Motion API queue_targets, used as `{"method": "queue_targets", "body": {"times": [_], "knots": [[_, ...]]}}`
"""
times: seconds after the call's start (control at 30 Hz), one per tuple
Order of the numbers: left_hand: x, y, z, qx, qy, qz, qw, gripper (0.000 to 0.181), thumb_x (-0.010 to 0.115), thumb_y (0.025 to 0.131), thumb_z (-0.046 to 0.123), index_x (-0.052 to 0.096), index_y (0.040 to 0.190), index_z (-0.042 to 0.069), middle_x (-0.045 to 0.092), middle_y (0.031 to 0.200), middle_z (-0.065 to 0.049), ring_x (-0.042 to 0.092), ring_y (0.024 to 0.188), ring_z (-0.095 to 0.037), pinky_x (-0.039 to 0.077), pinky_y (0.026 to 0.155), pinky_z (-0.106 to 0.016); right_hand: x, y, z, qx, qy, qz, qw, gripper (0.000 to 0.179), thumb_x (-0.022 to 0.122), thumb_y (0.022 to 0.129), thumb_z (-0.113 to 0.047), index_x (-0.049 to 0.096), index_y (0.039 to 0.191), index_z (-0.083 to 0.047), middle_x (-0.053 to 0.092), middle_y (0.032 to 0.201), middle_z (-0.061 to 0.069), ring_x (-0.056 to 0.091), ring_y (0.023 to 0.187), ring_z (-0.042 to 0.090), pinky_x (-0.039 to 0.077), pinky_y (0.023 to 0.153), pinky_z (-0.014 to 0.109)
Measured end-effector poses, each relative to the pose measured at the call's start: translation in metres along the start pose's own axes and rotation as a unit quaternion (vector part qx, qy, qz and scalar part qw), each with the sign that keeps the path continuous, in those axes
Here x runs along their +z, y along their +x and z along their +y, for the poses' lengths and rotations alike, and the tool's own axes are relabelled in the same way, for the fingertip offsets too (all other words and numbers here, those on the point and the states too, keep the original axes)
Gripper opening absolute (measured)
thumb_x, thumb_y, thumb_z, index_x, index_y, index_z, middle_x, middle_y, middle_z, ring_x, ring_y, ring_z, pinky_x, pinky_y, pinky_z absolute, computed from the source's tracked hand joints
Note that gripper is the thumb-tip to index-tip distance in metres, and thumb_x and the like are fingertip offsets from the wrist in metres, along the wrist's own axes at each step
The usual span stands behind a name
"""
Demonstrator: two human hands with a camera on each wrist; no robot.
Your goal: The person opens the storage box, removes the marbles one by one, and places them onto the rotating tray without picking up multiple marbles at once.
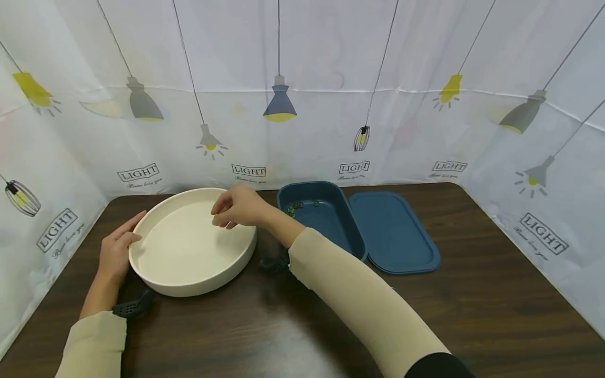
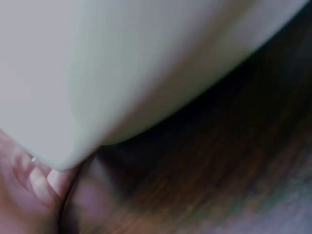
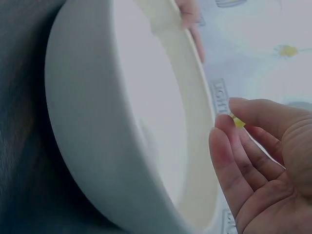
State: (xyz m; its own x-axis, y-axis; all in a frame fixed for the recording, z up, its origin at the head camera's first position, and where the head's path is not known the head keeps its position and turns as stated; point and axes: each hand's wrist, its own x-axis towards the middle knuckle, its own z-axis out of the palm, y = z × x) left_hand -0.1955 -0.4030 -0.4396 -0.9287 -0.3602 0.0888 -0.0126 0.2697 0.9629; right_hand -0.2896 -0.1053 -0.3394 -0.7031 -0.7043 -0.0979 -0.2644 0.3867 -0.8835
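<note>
since the left hand [image 1: 113, 252] grips the edge of the cream tray [image 1: 175, 236], probably to keep it from sliding, the right hand [image 1: 242, 206] can hang over it, thumb and fingertip pinching a tiny yellow piece [image 3: 238, 122]. the blue box [image 1: 328, 218], with a few small bits [image 1: 290, 211] toward its left side, sits near the tray, i guess for easy reach, with a blue lid [image 1: 397, 233] just beside it. dark wood-grain desk [image 1: 477, 299], white lamp-print sheet [image 1: 321, 47] behind and at both sides.

Left hand [image 1: 115, 251] holding round cream tray [image 1: 172, 247], right hand [image 1: 242, 206] above it — blue box [image 1: 331, 223], blue lid [image 1: 397, 231] alongside
</note>
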Motion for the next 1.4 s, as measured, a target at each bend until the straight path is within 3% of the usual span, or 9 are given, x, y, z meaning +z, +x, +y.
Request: {"method": "queue_targets", "body": {"times": [0.1,0.23,0.4,0.5,0.73,0.93,1.23,1.4], "knots": [[0.003,0.001,0.000,-0.003,0.022,-0.001,0.9998,0.056,0.040,0.095,0.004,0.050,0.149,0.013,0.054,0.142,0.025,0.052,0.112,0.019,0.042,0.084,0.001,0.012,0.005,0.003,0.000,-0.007,-0.005,1.0000,0.019,0.076,0.088,-0.008,0.077,0.105,-0.001,0.077,0.089,0.007,0.074,0.088,0.030,0.061,0.083,0.044],[0.003,0.000,0.000,-0.006,0.056,0.007,0.9984,0.058,0.042,0.094,0.005,0.050,0.150,0.015,0.052,0.143,0.024,0.051,0.112,0.020,0.042,0.083,0.001,0.030,0.012,0.006,0.002,-0.010,-0.012,0.9999,0.013,0.078,0.085,-0.007,0.078,0.097,-0.002,0.076,0.083,0.004,0.070,0.072,0.013,0.062,0.075,0.034],[0.000,0.000,0.000,-0.012,0.020,0.007,0.9997,0.057,0.043,0.093,0.003,0.049,0.150,0.012,0.056,0.137,0.028,0.053,0.104,0.021,0.043,0.082,0.000,0.050,0.018,0.008,0.023,-0.018,0.000,0.9996,0.005,0.080,0.082,-0.005,0.077,0.084,-0.007,0.072,0.073,-0.001,0.065,0.062,0.010,0.059,0.064,0.026],[0.000,0.001,0.000,-0.014,0.024,0.005,0.9996,0.056,0.043,0.095,0.005,0.049,0.150,0.012,0.055,0.139,0.027,0.052,0.102,0.022,0.043,0.081,0.000,0.056,0.019,0.009,0.036,-0.022,0.016,0.9990,0.006,0.081,0.081,-0.004,0.076,0.082,-0.008,0.071,0.071,-0.003,0.064,0.059,0.011,0.058,0.063,0.026],[0.000,0.001,0.001,-0.026,0.059,0.009,0.9979,0.057,0.042,0.095,0.008,0.051,0.149,0.022,0.050,0.146,0.024,0.051,0.110,0.020,0.042,0.081,0.001,0.062,0.022,0.013,0.060,-0.060,0.033,0.9959,0.009,0.081,0.081,-0.005,0.079,0.090,-0.007,0.068,0.068,-0.005,0.058,0.052,0.007,0.049,0.053,0.017],[0.000,-0.001,0.000,-0.026,0.042,0.003,0.9988,0.059,0.042,0.093,0.006,0.051,0.150,0.022,0.053,0.141,0.028,0.051,0.106,0.021,0.043,0.080,0.001,0.063,0.023,0.017,0.067,-0.096,0.028,0.9927,0.007,0.081,0.080,-0.004,0.078,0.081,-0.010,0.065,0.064,-0.008,0.055,0.050,0.004,0.047,0.051,0.015],[0.000,0.001,0.004,-0.024,0.061,0.009,0.9978,0.059,0.042,0.093,0.007,0.052,0.149,0.024,0.052,0.145,0.024,0.051,0.108,0.020,0.042,0.080,0.001,0.061,0.024,0.015,0.064,-0.117,0.014,0.9909,0.008,0.081,0.081,-0.005,0.078,0.088,-0.009,0.060,0.059,-0.007,0.051,0.049,0.003,0.042,0.050,0.014],[0.000,-0.001,0.003,-0.029,0.037,0.009,0.9989,0.058,0.042,0.093,0.006,0.054,0.147,0.024,0.053,0.145,0.022,0.053,0.104,0.020,0.043,0.080,0.000,0.062,0.023,0.015,0.060,-0.128,0.002,0.9899,0.011,0.080,0.081,-0.003,0.078,0.090,-0.008,0.059,0.059,-0.007,0.051,0.048,0.003,0.042,0.050,0.014]]}}
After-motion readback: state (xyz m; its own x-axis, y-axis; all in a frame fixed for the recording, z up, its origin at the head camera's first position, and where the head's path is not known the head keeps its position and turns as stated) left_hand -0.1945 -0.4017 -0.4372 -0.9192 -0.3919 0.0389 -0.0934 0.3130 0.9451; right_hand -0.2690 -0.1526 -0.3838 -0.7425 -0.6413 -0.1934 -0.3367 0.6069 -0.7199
